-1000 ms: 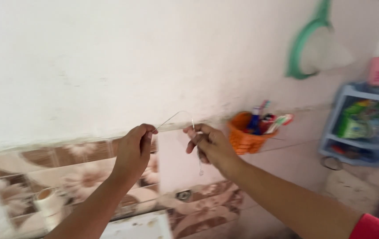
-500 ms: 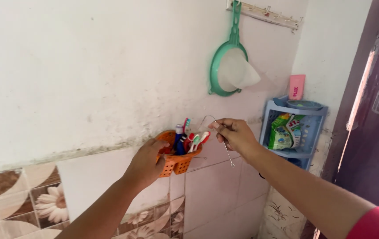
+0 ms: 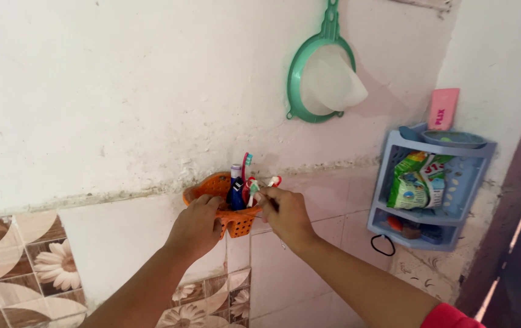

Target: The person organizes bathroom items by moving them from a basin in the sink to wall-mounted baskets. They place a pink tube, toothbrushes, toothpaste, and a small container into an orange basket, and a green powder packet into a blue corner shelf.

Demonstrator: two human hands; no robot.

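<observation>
- The wall (image 3: 120, 91) is white plaster above, tiled below.
- A blue corner shelf (image 3: 473, 182) holds packets, well apart to the right.
- A green-rimmed strainer (image 3: 327, 82) hangs above.
- The orange basket (image 3: 215, 185) is mounted on the wall at the tile line, holding toothbrushes (image 3: 246, 165).
- The left hand (image 3: 196, 228) has its fingers wrapped on the basket's front.
- The right hand (image 3: 285, 212) has its fingers pinched together at the basket's right rim.

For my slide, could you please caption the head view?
Both hands, left and right, at an orange wall basket of toothbrushes, beside a blue corner shelf.
</observation>
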